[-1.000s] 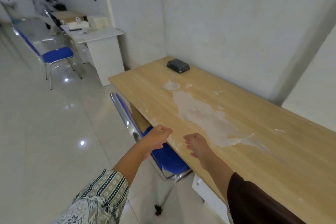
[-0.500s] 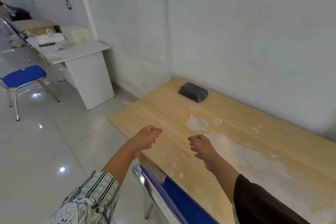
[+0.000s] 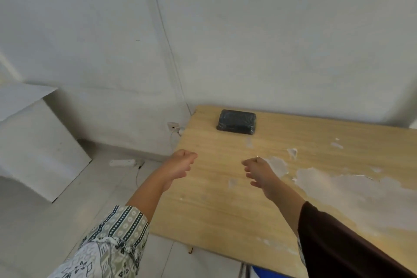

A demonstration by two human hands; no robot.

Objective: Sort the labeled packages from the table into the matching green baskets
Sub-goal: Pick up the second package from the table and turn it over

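A dark package wrapped in clear film [image 3: 236, 122] lies flat near the far left corner of the wooden table [image 3: 216, 187], close to the wall. My left hand [image 3: 180, 166] hovers over the table's left edge, fingers curled into a loose fist with nothing in it. My right hand [image 3: 259, 172] is over the table top, fingers slightly apart and holding nothing. Both hands are well short of the package. No label shows on it, and no green basket is in view.
White worn patches [image 3: 338, 189] mark the table's right part. A white cabinet [image 3: 33, 142] stands on the left. A wall socket with a plug [image 3: 173, 127] and a power strip [image 3: 123, 162] on the tiled floor sit beside the table's corner.
The view has swung right and moved closer to the table's far corner, so the package looks nearer. Both arms reach further forward; my right hand's fingers have loosened from a fist.
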